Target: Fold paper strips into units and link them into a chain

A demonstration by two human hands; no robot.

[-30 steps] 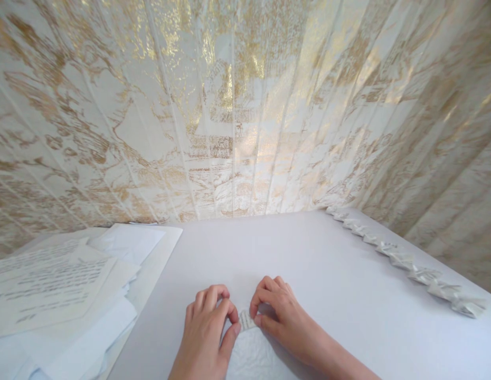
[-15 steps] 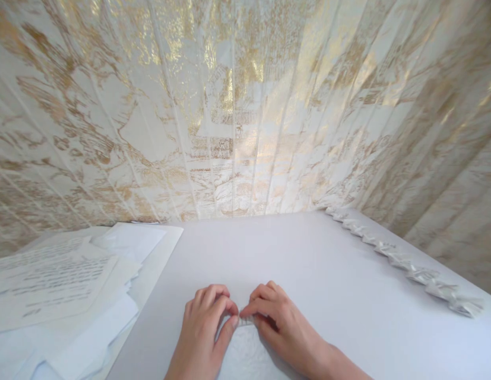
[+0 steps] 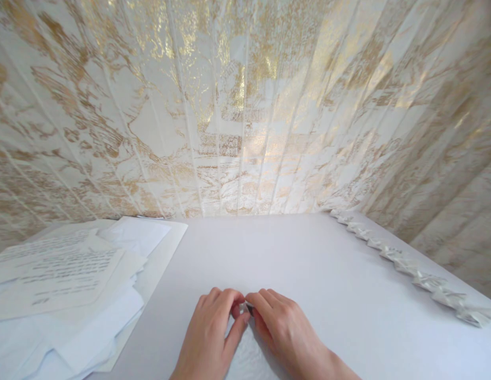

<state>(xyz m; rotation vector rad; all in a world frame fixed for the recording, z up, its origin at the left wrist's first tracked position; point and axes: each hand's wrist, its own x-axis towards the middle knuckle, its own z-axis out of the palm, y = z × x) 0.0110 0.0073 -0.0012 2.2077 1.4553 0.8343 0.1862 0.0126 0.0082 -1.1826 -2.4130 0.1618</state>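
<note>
A pale, crinkled sheet of paper [image 3: 249, 356] lies on the white table between my hands, running off the bottom of the view. At its far end, my left hand [image 3: 213, 327] is closed in a pinch, thumb and forefinger on the paper's edge. My right hand [image 3: 284, 323] also pinches that edge, its fingertips close beside the left ones. A small raised, dark-shaded bit of the edge shows between the fingers. The fingers cover most of the far end.
A heap of loose papers [image 3: 71, 274], some with writing, spreads over the left of the table [image 3: 253, 253]. Along the right edge runs a row of several folded paper pieces [image 3: 422, 279]. A white and gold patterned curtain [image 3: 245, 121] hangs behind.
Both hands have drawn closer together at the paper's far edge, which has been lifted between the fingers. The view has shifted slightly, so the surroundings sit a little differently.
</note>
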